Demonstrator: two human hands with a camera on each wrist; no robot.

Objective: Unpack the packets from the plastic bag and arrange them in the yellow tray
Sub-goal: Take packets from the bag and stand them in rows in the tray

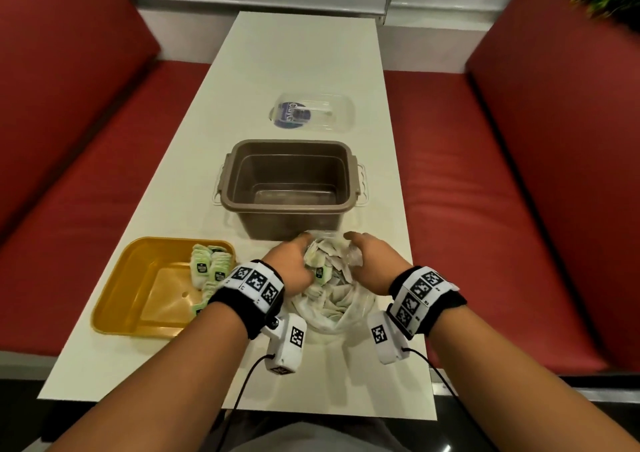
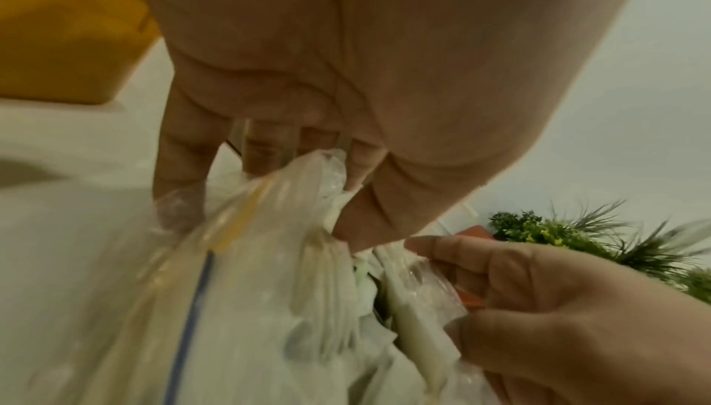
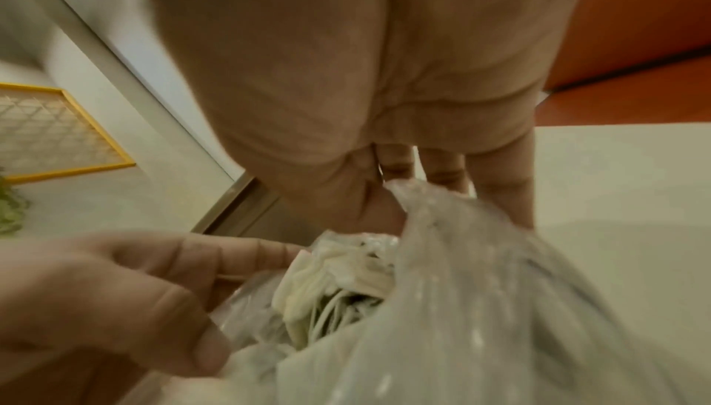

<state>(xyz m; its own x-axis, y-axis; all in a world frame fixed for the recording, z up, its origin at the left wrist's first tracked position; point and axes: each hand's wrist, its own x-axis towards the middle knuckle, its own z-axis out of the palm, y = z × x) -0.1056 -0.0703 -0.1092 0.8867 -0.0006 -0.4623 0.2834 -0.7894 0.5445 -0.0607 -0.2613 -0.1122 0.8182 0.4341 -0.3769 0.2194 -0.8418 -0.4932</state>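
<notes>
While both hands work at its mouth, the crinkled clear plastic bag (image 1: 332, 299) sits on the smooth white table (image 1: 304, 71), just in front of the brown rectangular tub (image 1: 291, 181). The left hand (image 1: 292, 268) pinches the bag's left rim, fingers curled into the thin film; the right hand (image 1: 370, 264) grips the opposite rim, thumb and fingers bunching it. Flat pale packets (image 1: 325, 271) with green labels fill the bag. More packets (image 1: 207, 271) stand in rows along the right side of the glossy yellow tray (image 1: 138, 299), left of the bag. Beyond the tub lies a clear domed lid (image 1: 311, 112).
</notes>
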